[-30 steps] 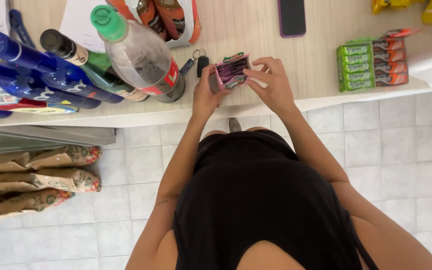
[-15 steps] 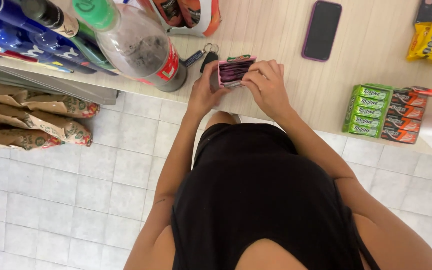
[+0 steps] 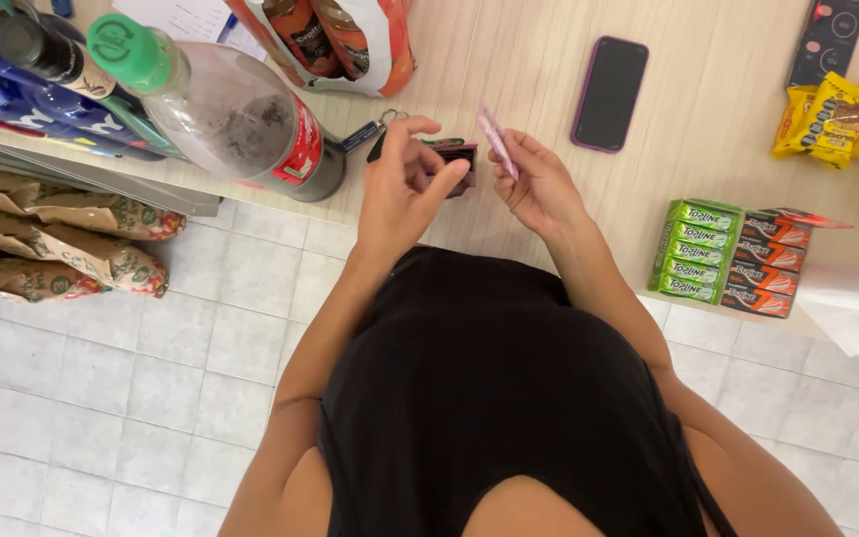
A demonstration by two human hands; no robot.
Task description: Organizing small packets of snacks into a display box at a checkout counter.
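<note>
My left hand (image 3: 402,189) grips a small dark red box (image 3: 454,159) over the wooden counter (image 3: 509,60), near its front edge. My right hand (image 3: 539,184) pinches a thin pink stick (image 3: 496,139), lifted just to the right of the box. A set of keys (image 3: 375,134) lies on the counter right behind my left hand. Both hands are close together, above my black top.
A large plastic bottle with a green cap (image 3: 221,104) lies left of my hands, with blue bottles (image 3: 12,80) behind it. A dark phone (image 3: 609,92) lies beyond my right hand. Green and red gum boxes (image 3: 728,259) and yellow snack packs (image 3: 842,114) are at the right. Brown bags (image 3: 52,239) sit on a lower shelf.
My right hand has drawn the pink stick out of the box that both hands held before. The view has tilted, showing more counter on the right.
</note>
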